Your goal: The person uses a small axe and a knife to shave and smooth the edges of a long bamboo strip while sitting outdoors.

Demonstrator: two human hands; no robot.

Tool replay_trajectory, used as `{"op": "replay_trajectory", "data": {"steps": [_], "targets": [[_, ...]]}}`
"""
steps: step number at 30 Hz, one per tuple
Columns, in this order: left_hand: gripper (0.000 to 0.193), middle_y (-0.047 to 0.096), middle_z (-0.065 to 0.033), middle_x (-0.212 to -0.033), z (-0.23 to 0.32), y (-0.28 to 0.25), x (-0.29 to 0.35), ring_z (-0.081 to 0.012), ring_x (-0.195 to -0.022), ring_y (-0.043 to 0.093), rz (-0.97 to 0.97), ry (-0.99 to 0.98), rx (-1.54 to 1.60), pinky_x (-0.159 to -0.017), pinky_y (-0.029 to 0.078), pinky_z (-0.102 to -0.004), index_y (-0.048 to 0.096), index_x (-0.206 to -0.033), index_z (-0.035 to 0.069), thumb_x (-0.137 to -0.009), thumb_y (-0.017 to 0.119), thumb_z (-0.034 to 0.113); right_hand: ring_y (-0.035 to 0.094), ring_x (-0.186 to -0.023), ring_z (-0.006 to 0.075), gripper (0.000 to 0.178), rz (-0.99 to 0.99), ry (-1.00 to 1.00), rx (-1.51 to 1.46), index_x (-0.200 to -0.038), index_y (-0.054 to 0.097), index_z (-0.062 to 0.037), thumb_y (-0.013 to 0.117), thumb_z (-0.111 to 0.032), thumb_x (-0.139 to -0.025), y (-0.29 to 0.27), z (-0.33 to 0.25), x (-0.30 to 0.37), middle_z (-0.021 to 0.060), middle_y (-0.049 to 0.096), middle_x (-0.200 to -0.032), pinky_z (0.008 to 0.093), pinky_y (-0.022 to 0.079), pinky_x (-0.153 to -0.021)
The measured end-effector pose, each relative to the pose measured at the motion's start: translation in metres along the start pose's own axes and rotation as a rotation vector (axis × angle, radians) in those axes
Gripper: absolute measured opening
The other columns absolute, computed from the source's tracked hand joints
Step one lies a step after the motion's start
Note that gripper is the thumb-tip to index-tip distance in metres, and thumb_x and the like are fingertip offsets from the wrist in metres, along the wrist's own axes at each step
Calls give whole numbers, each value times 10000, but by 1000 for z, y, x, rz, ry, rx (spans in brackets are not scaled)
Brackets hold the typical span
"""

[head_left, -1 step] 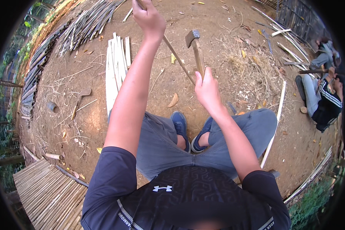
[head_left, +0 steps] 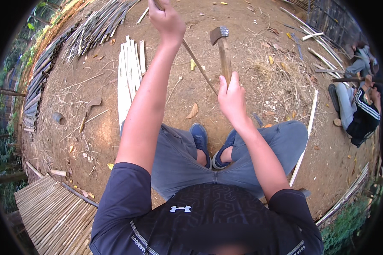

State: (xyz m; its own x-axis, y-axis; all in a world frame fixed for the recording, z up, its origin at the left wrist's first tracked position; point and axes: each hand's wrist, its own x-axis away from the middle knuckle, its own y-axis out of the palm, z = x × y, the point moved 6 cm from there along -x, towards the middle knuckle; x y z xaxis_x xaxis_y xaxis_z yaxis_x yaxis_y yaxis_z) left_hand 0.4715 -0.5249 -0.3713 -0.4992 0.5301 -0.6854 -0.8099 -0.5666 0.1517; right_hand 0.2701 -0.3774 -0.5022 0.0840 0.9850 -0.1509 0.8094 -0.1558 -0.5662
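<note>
My left hand [head_left: 166,21] is raised at the top, its fingers wrapped round a thin brown stick [head_left: 198,63]. The stick slants down to the right, and its lower end meets or passes behind my right hand [head_left: 232,100]; which of the two I cannot tell. My right hand is closed on the wooden handle of a hatchet [head_left: 225,57]. The hatchet stands head up, with a dark blade side facing left and a shiny, blocky back facing right. The hatchet head is apart from the stick.
Pale split bamboo strips [head_left: 130,70] lie beyond my left forearm. A wooden-handled blade [head_left: 89,111] and a small dark cylinder [head_left: 58,118] rest on the dirt. Bamboo poles [head_left: 102,23] are piled far left; a slatted bamboo panel [head_left: 55,216] is near left. Another person [head_left: 359,108] sits at right.
The hatchet and my right hand have shifted slightly to the right, the hatchet head also a little upward. My left hand has moved very slightly with the stick.
</note>
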Motion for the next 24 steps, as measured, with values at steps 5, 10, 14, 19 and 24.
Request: {"op": "replay_trajectory", "data": {"steps": [5,10,14,19,24], "targets": [[379,615,-103,-845,-6,18,4,-190,-812,567,-10,9,109,-746,451,-364,578,-1020,-69,-1051,459,290,656,-651,488,224,-137,-2,160,-1039,427,37,513,-167,-1003,29,52,1,281,619,-639,509,537,-541],[380,599,-98,-846,12,13,14,-175,-805,547,28,132,103,-736,448,-356,576,-1043,-68,-1052,454,292,663,-662,479,254,-92,12,60,-1103,431,62,512,-156,-1002,-2,-1,-6,281,629,-663,495,544,-545],[356,557,-60,-787,11,28,9,-145,-753,514,8,90,103,-686,433,-344,570,-997,-45,-1053,453,286,681,-745,455,285,-85,67,45,-1129,467,89,510,-163,-1004,-4,8,-1,281,657,-751,513,547,-638],[343,579,-63,-800,-28,10,-9,-141,-761,533,-106,-110,25,-688,439,-336,579,-990,-33,-1052,457,281,689,-746,427,311,-239,125,111,-1124,472,79,503,-209,-1010,3,32,-32,278,661,-772,502,535,-630],[332,495,5,-676,-6,15,8,-101,-613,456,16,61,8,-551,363,-306,552,-888,12,-1052,464,287,661,-659,466,272,124,-14,-54,-1044,485,45,502,-225,-1011,-18,6,-23,259,655,-719,516,513,-549]]}}
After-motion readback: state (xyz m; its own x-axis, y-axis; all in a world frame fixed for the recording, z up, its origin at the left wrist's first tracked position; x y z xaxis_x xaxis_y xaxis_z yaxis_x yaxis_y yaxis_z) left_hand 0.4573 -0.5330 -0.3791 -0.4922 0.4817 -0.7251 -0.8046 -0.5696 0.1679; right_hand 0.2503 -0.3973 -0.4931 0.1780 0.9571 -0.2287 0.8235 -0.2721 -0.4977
